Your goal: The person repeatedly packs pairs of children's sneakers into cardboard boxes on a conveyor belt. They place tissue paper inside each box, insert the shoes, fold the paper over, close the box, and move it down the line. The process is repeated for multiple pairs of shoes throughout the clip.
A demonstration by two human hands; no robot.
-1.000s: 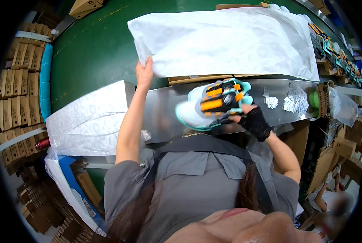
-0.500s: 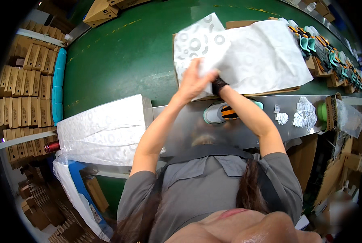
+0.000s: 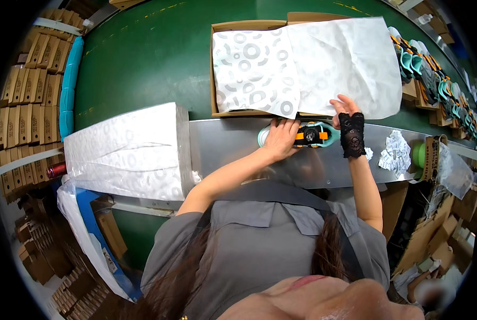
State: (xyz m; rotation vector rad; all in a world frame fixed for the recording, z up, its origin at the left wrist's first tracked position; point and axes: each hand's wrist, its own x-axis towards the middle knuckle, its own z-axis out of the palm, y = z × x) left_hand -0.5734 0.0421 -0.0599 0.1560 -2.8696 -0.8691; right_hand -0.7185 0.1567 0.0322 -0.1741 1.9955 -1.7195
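A sports shoe (image 3: 323,136), black and orange with a mint-green collar, lies on the steel strip in front of me. My left hand (image 3: 282,137) wraps over its front part, hiding most of the toe end. Beyond the shoe sits a cardboard box (image 3: 213,80), its opening covered by thin wrapping paper (image 3: 254,69) printed with grey rings. The paper's paler half (image 3: 345,64) spreads out to the right. My right hand (image 3: 346,108), in a black lace wrist cover, hovers by the heel and the paper's near edge, fingers apart and holding nothing.
A thick stack of printed paper (image 3: 126,152) stands on the left. Small white slips (image 3: 394,153) are heaped at the right, near a green tape roll (image 3: 424,160). Several shoes (image 3: 409,58) line the far right. Brown boxes (image 3: 33,128) fill shelves at the left.
Both hands have left the wrapping paper, which now lies flatter over the box. My left hand has come down onto the shoe; my right has moved right, near its heel.
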